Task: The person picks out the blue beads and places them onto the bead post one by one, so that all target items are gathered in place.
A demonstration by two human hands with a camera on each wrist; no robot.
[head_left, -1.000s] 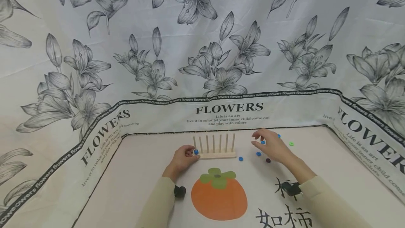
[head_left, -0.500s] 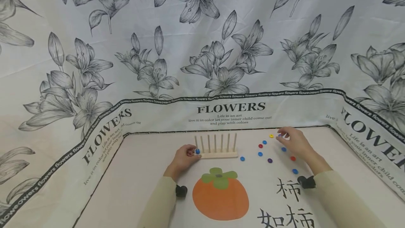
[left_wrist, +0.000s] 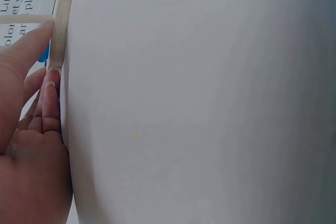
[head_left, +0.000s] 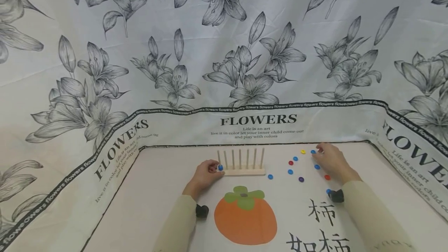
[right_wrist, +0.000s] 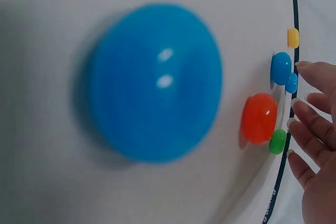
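Note:
A wooden peg rack (head_left: 245, 172) stands on the table with a row of upright pegs. One blue bead (head_left: 220, 167) sits low on its leftmost peg. My left hand (head_left: 204, 174) grips the left end of the rack's base, its thumb and fingers at that end in the left wrist view. To the right, my right hand (head_left: 330, 162) hovers with fingertips close to a blue bead (head_left: 313, 152) at the back. Its fingers are loosely bent and spread in the right wrist view, with nothing held between them.
Loose beads lie right of the rack: several blue, a yellow (head_left: 303, 151), a dark red (head_left: 291, 163), a purple (head_left: 301, 179) and an orange-red (head_left: 327, 177). A green bead (right_wrist: 277, 142) shows in the right wrist view. A printed curtain (head_left: 259, 125) borders the table.
My right hand has moved right, away from the beads nearer the rack, uncovering a yellow and a red one. My left hand stays at the rack's end.

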